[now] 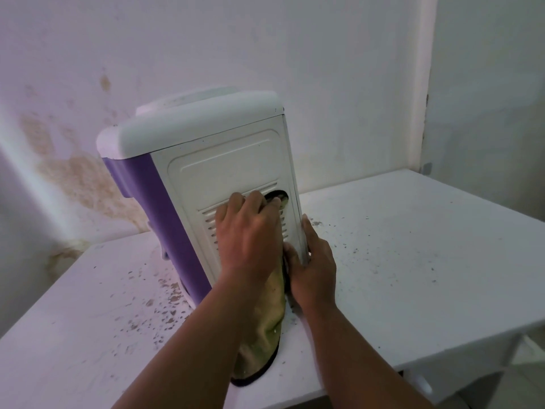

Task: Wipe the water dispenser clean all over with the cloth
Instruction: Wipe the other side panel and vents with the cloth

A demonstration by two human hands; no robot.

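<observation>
Two bare forearms are reaching forward from the bottom edge. Under the left forearm a yellow-green cloth [269, 329] with a dark border is hanging down from the left hand, soft and crumpled, its lower end lying on the table [413, 261]. The left hand [249, 236] is lying palm-down on the cloth against the dispenser's side panel, fingers [236, 202] curled over the top of the cloth and pressing it onto the vent slats. The right hand [312, 273] is gripping the panel's right vertical edge, thumb on the front, the other fingers wrapped behind it. The water dispenser [206, 169] is standing on the white table, tilted back, with a ribbed off-white panel, a purple face on its left and a rounded white plastic top. Dark specks and brownish smears are dotting the table. Behind, the white wall [88, 84] is showing brown stains.
</observation>
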